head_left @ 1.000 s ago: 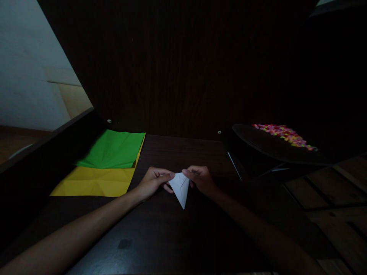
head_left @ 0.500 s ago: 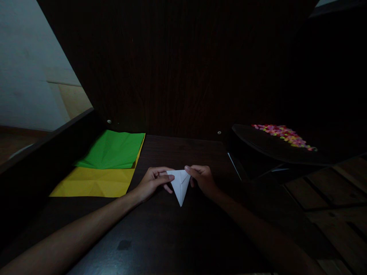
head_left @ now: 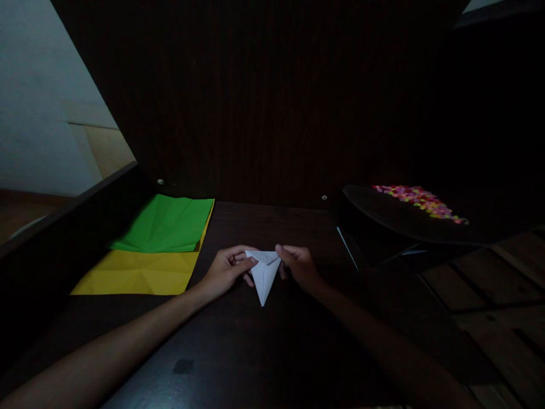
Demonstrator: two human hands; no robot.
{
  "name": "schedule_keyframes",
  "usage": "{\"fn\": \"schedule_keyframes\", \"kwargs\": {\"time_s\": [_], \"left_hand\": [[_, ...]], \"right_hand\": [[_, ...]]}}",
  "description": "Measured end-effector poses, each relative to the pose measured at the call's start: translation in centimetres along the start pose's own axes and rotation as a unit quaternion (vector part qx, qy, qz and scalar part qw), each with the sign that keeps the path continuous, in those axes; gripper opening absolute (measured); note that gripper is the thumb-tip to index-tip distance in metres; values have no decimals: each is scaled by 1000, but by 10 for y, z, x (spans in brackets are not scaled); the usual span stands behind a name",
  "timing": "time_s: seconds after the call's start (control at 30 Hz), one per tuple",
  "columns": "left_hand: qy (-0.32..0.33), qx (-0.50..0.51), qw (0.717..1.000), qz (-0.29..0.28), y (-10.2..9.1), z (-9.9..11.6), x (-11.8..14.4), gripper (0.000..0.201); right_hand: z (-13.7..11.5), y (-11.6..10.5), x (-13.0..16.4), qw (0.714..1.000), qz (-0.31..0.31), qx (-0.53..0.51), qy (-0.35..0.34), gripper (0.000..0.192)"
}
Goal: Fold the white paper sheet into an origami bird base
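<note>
Head view, dim light; left hand [head_left: 225, 271] fingers [head_left: 251, 261] pinched closed on the upper left corner of a white folded paper [head_left: 264, 275]; right hand [head_left: 300, 267] fingers [head_left: 281, 253] pinched closed on its upper right corner; paper is a narrow triangle, flat edge at the top between the two hands, point aimed toward the person; it sits at the middle of the dark counter [head_left: 255, 358], cannot tell whether the point touches the surface or hangs just above it; both forearms run in from the lower corners; left of the hands, well apart from the white paper, a yellow sheet [head_left: 136, 278] lies flat on the counter with a creased green sheet [head_left: 168, 224] overlapping its far part; to the right, a dark tray [head_left: 383, 213] with a heap of small multicoloured pieces [head_left: 419, 200]; dark wooden panel [head_left: 272, 102] stands behind the counter.
</note>
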State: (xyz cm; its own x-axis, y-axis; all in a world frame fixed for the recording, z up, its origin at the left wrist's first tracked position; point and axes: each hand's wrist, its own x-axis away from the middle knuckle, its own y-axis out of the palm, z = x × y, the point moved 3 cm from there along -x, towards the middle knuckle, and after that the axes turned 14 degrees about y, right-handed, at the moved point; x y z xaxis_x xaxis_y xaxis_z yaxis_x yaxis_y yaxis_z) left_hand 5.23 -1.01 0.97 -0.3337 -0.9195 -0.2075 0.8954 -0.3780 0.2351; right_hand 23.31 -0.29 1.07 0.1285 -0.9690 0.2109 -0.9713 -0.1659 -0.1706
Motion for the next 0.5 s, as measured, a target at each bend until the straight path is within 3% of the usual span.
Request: {"fn": "schedule_keyframes", "kwargs": {"time_s": [0.17,0.33,0.5], "left_hand": [[-9,5,1000,15,0,-1,-1,37],[-28,28,999,30,-1,-2,-1,34],[-32,32,999,20,0,1,2,34]], "right_hand": [[2,2,0,999,-29,-26,-5,58],[4,2,1,995,-56,-78,-14,44],[2,1,1,996,-28,-69,-40,27]]}}
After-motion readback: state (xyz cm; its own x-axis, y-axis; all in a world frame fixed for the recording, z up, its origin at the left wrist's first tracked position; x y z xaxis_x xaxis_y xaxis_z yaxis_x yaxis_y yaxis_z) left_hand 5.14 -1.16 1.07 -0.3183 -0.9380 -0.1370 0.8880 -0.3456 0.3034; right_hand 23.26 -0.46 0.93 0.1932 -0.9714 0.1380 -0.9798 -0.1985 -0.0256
